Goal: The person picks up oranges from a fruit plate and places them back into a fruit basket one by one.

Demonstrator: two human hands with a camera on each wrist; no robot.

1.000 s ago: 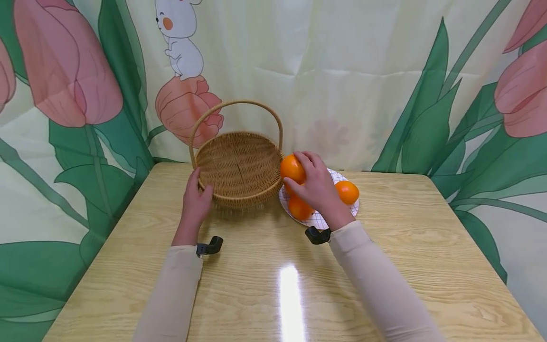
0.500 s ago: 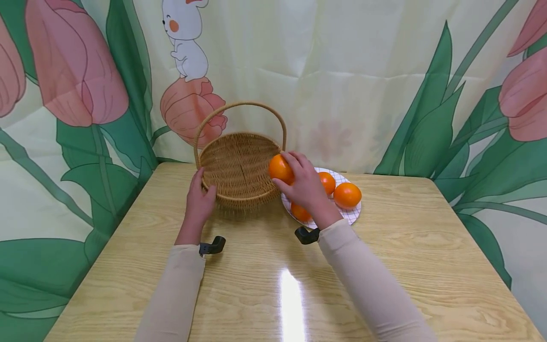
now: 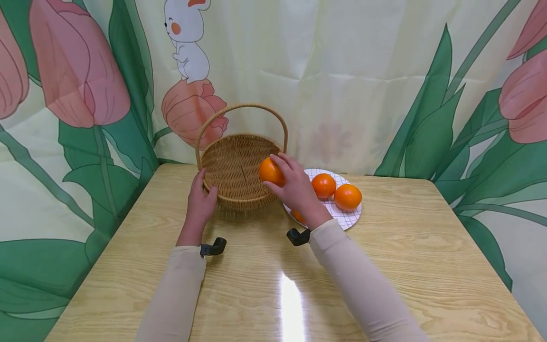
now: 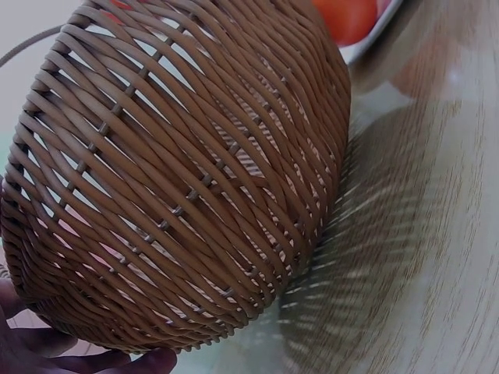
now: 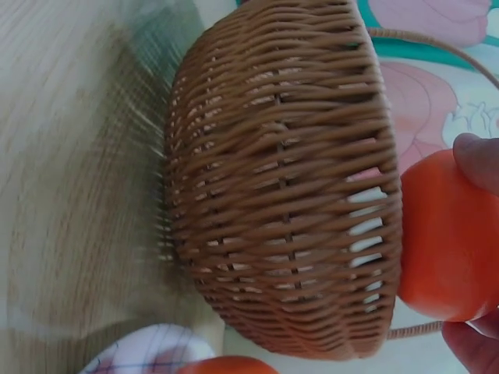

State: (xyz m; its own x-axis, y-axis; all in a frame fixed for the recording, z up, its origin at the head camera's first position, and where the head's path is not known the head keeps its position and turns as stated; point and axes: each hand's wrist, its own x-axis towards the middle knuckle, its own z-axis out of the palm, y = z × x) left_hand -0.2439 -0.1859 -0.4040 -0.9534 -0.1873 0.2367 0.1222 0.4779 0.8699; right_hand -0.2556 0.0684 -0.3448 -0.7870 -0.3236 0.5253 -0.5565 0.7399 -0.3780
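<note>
A round wicker basket (image 3: 241, 166) with a tall arched handle stands on the table, its mouth facing me. My left hand (image 3: 201, 204) grips its left rim; in the left wrist view, the fingers (image 4: 86, 358) lie against the woven wall. My right hand (image 3: 297, 187) holds a round, smooth orange fruit (image 3: 271, 171) between thumb and fingers. That fruit overlaps the right part of the basket's mouth; the right wrist view has it right at the rim. A plate (image 3: 346, 218) with a checked pattern bears more such fruits (image 3: 323, 185), one partly hidden behind my right wrist.
The wooden table (image 3: 248, 294) reaches toward me, with a bright light reflection (image 3: 291, 304) near the middle. Behind it hangs a curtain (image 3: 342, 85) printed with tulips and a white rabbit. Each wrist carries a small black camera (image 3: 213, 247).
My right hand has carried the held fruit left from above the plate to over the basket's right rim, uncovering another fruit on the plate. My left hand stays on the basket.
</note>
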